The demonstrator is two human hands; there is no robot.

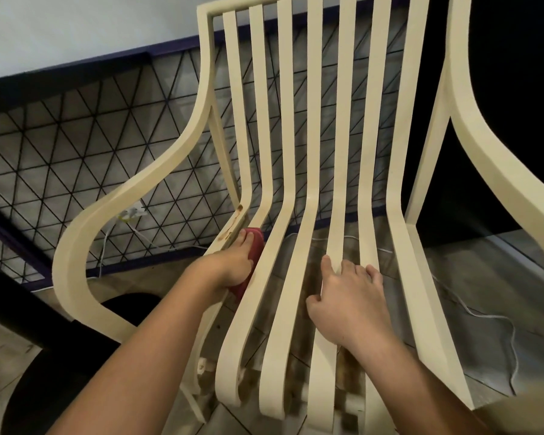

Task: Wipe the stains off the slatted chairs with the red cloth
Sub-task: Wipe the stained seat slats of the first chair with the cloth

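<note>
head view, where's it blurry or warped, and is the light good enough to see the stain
Head view: the wide lens bows the slatted chair; the bottom edge and lower right corner are blurred; light is dim, black at upper right, yet the brown stain beyond the red cloth reads clearly.

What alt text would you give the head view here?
A person's left hand holds a red cloth against the seat of a cream slatted chair, just below brown stains. The right hand rests on the middle slats.
</note>
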